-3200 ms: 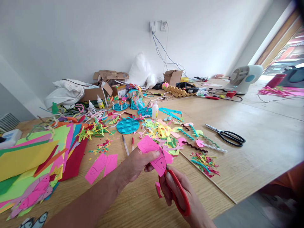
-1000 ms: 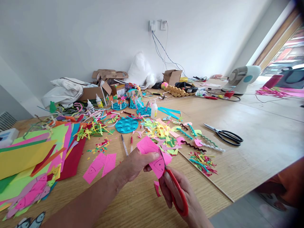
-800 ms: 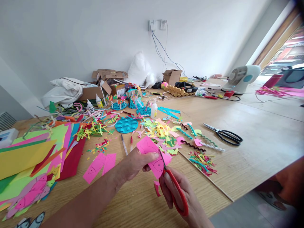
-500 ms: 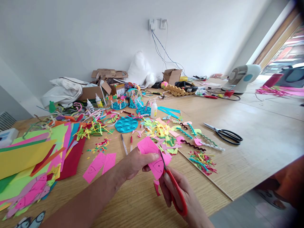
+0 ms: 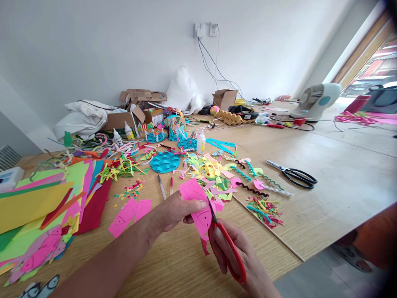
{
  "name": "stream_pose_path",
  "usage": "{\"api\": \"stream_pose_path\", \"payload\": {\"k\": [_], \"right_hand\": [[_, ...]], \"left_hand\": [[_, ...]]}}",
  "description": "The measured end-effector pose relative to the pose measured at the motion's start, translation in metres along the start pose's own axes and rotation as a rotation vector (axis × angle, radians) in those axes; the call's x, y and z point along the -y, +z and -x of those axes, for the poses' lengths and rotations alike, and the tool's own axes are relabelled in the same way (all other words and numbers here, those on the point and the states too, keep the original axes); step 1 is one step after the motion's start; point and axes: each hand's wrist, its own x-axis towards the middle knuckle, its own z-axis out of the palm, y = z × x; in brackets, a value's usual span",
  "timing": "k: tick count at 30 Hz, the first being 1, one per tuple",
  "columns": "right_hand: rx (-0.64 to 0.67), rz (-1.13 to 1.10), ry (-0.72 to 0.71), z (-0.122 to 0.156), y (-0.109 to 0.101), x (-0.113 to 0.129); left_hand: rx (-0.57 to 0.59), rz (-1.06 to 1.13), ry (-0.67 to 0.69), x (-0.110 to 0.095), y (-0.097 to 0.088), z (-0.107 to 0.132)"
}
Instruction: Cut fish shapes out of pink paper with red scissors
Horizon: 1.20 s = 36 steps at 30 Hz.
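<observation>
My left hand point(image 5: 175, 210) pinches a pink paper piece point(image 5: 194, 198) with a fish drawn on it, held just above the wooden table point(image 5: 341, 182). My right hand point(image 5: 238, 256) grips red-handled scissors point(image 5: 228, 248), whose blades bite into the paper's right edge. A narrow pink offcut point(image 5: 204, 245) hangs from the paper below the blades. Both hands are closed around what they hold.
Stacked coloured sheets point(image 5: 40, 198) lie at the left, two pink cut pieces point(image 5: 130, 211) nearer me. Scraps, pipe cleaners point(image 5: 263, 186), pens, glue bottles point(image 5: 201, 142) and blue discs crowd the middle. Black scissors point(image 5: 294, 176) lie at right; a fan point(image 5: 316, 101) and boxes stand behind.
The scissors have cut further along the pink paper and a strip now dangles from it. Both hands have stayed in nearly the same place.
</observation>
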Motion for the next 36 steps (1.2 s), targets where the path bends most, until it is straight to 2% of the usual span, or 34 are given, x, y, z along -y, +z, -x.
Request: {"api": "stream_pose_path", "payload": {"k": [8, 22, 29, 36], "right_hand": [[0.003, 0.034, -0.019, 0.003, -0.001, 0.005], [0.016, 0.043, -0.019, 0.003, -0.003, 0.007], [0.021, 0.062, -0.028, 0.002, -0.002, 0.006], [0.031, 0.078, -0.056, 0.001, -0.002, 0.005]], "left_hand": [[0.064, -0.007, -0.048, -0.001, -0.001, 0.0], [0.09, -0.05, -0.087, -0.001, -0.003, -0.001], [0.015, 0.017, -0.057, 0.004, -0.003, -0.002], [0.009, 0.023, -0.025, 0.007, -0.001, -0.003]]}}
